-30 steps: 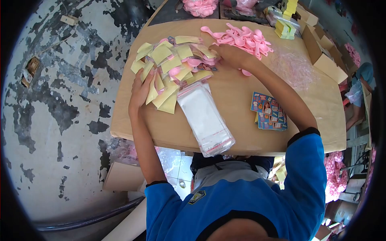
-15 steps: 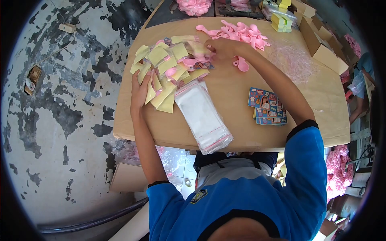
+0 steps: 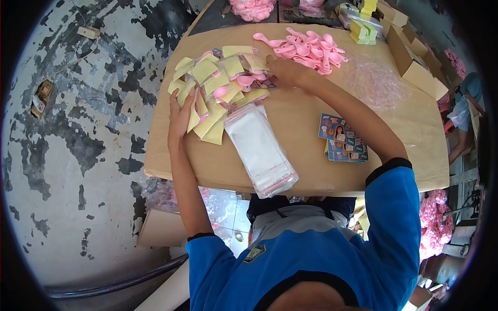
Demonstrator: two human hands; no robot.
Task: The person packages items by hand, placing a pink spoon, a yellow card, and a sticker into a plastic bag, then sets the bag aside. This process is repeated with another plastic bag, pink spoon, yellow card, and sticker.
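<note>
A pile of small clear packets [image 3: 218, 80] with pale yellow cards and pink spoons inside lies on the brown-covered table. At its left edge, my left hand [image 3: 180, 111] rests with fingers stretched out against the packets. My right hand [image 3: 285, 71] is at the pile's right side, back upward, slightly blurred, its fingers mostly hidden beneath it. Whether it holds anything does not show. Just beyond it lies a heap of loose pink spoons [image 3: 311, 49]. A stack of clear plastic bags [image 3: 259, 147] lies below the pile, and printed blue cards [image 3: 342, 140] sit under my right forearm.
Thin clear plastic strands [image 3: 376, 83] lie on the right of the table [image 3: 311, 173]. Open cardboard boxes [image 3: 415, 57] line the far right edge. Yellow card stacks [image 3: 363, 31] and a pink bundle [image 3: 252, 8] stand at the back. Another person [image 3: 464, 119] is partly visible at right.
My right hand has shifted slightly right and toward me. The pink spoon that lay apart near my right wrist no longer shows there. My left hand stays at the pile.
</note>
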